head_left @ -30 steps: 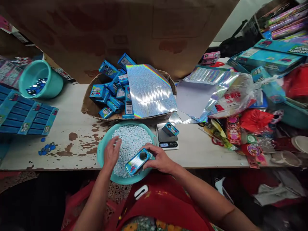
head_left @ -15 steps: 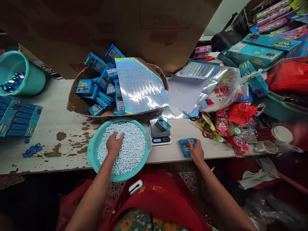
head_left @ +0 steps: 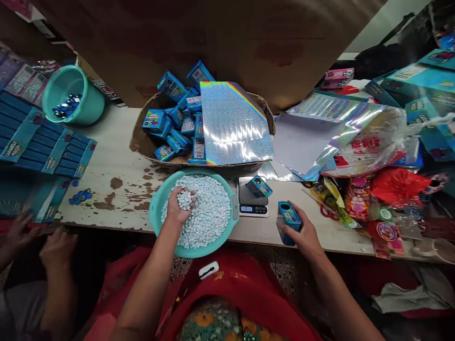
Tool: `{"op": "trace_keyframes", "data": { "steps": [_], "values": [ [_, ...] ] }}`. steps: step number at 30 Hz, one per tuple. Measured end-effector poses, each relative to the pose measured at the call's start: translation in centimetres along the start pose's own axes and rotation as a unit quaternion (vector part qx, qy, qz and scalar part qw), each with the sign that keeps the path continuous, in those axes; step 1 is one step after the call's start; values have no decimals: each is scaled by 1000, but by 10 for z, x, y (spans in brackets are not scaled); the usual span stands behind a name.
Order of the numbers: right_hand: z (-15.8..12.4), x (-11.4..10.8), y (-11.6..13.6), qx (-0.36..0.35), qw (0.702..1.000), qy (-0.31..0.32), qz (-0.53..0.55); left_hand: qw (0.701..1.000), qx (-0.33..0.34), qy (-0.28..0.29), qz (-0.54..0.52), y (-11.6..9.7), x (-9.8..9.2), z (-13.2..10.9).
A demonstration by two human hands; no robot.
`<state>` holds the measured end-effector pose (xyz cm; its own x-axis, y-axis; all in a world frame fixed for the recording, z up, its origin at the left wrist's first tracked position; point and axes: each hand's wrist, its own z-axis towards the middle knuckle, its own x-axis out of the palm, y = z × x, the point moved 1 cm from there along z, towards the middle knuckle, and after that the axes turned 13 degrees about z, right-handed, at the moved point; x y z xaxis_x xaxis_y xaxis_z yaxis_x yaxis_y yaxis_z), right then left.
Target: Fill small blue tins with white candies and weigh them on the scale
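Observation:
My left hand is palm up over the teal basin, its fingers curled round a heap of small white pieces. More white pieces fill the basin. To the right, my right hand grips a small blue box, which stands upright with a round dark hole in its top. Between them a digital scale carries another blue box, lying tilted on its plate.
A cardboard box of blue boxes and a shiny holographic sheet lie behind the basin. A teal bucket is at left, near another person's hands. Bags and a red bundle crowd the right.
My left hand has come up from among the white pieces with a handful. The blue box in my right hand has been raised upright. The view has shifted left, showing another person's hands.

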<state>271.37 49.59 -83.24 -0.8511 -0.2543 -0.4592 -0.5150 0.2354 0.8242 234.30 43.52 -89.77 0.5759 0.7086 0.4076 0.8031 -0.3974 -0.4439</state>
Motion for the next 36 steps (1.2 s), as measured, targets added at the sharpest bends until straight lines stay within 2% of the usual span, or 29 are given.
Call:
{"op": "trace_keyframes", "data": {
  "steps": [1,3,6,9,12,17,22,27,36],
  "values": [
    [-5,10,21,-25,997,49,48,1000,-4,5,-12,-2,1,-3],
    [-11,39,61,-92,984,102,109,999,-2,22,-31,-7,8,-14],
    [-9,94,99,-212,963,133,100,996,44,60,-49,-20,25,-41],
    [-1,139,110,-266,948,167,58,986,146,59,-47,-31,45,-67],
    [3,162,110,-289,938,189,18,973,227,1,-36,-34,55,-76],
    [2,172,118,-328,922,203,-25,956,291,-37,-21,-30,54,-67],
    [3,174,126,-304,934,183,-52,941,329,-66,28,-33,54,-66],
    [5,172,129,-301,939,158,-61,936,341,-70,61,-35,60,-67],
    [6,172,128,-271,949,154,-49,925,360,-69,101,-30,64,-65]
  ]
}}
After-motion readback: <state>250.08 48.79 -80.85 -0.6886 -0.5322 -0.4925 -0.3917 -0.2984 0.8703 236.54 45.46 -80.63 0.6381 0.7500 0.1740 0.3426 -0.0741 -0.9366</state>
